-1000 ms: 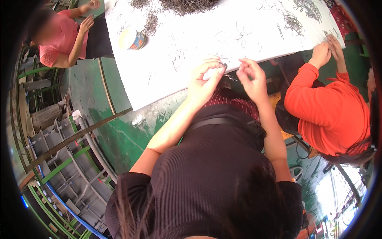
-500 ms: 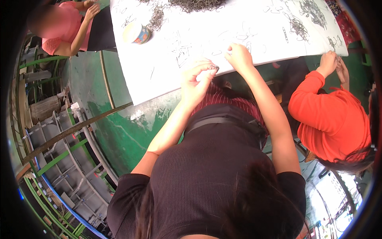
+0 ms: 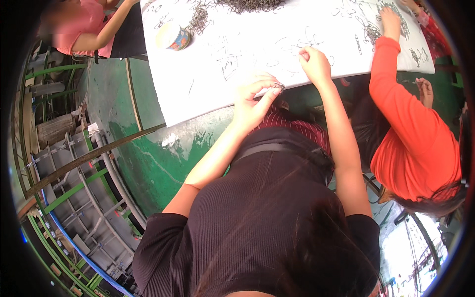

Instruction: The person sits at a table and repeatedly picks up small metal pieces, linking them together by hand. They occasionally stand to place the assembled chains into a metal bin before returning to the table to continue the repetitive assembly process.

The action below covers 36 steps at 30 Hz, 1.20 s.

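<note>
Dark pieces [image 3: 282,87] jut rightward from left hand [image 3: 253,99], long axis unclear.

One table [image 3: 183,106], one tub [image 3: 181,39], three co-workers [image 3: 415,138], dark bent pieces [image 3: 250,4] too many to count

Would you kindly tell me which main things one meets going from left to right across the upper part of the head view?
Pink shirt, tub, left hand, right hand, orange sleeve.
</note>
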Motion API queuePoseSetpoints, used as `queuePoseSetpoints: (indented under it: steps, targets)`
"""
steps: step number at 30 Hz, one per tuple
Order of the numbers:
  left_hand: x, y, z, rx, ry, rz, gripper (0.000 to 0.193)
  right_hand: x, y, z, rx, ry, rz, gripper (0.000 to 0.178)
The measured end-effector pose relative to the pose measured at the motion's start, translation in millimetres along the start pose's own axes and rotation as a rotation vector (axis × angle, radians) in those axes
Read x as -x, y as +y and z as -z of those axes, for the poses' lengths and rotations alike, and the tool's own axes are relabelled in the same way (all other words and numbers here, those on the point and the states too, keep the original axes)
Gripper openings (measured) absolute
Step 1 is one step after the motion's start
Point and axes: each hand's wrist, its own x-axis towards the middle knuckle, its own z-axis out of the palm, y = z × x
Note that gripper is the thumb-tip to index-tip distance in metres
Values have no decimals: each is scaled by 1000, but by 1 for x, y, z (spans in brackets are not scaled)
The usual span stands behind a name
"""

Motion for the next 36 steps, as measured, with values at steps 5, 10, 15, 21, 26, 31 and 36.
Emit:
queuePoseSetpoints:
  steps: [5,10,15,21,26,31,36]
  targets:
    - [2,2,-2,20,5,16,4,8,9,8,-157,108,-30,15]
    - [7,-1,-3,68,26,46,4,4,25,19,-36,218,-73,20]
    - [9,1,-6,95,11,40,4,-4,30,29,-1,143,-68,24]
    - [10,7,-9,85,-29,14,4,-6,28,32,2,148,-82,27]
    - [13,4,-11,35,-36,-66,6,-17,45,33,123,263,-66,30]
    - [17,10,-10,33,-48,-15,7,-44,43,32,88,213,-48,31]
    - [25,5,-5,30,3,9,6,-86,23,22,205,100,96,39]
